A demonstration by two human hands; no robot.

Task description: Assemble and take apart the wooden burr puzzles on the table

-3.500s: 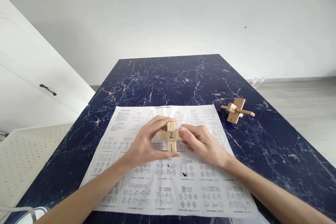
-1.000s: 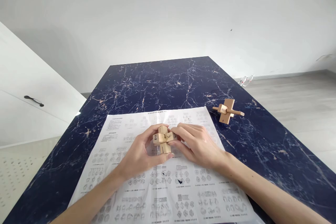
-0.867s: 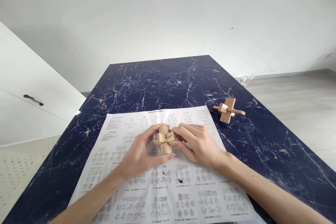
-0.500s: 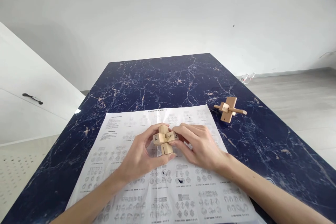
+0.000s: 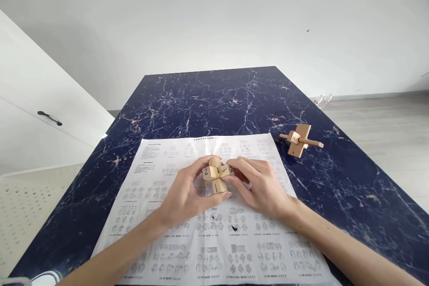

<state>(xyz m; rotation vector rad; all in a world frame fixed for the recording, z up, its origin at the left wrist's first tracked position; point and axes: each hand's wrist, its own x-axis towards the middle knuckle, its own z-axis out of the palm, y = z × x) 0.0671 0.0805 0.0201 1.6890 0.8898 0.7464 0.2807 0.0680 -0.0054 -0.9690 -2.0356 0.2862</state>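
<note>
Between my two hands is a small wooden interlocking puzzle (image 5: 219, 184), its light blocks marked with handwritten digits such as 1, 2 and 3. My left hand (image 5: 187, 190) holds it from the left, fingers behind the top block and thumb under the lower one. On the right side, my right hand (image 5: 258, 181) pinches the block bearing the 3 between thumb and fingers. Beneath both hands lies a creased white instruction sheet (image 5: 150, 228) printed with rows of small diagrams. The puzzle's underside is hidden.
A second, assembled wooden puzzle (image 5: 300, 140) with a crossing stick stands right of the sheet on the dark blue marbled table (image 5: 208, 103). A white cabinet (image 5: 43, 94) with a black handle is at the left. A round white-rimmed object (image 5: 46, 278) shows at the bottom left.
The whole view has shifted, so the table, sheet and hands appear slightly farther right. Both hands keep their hold on the puzzle. A round object has come into view at the bottom left.
</note>
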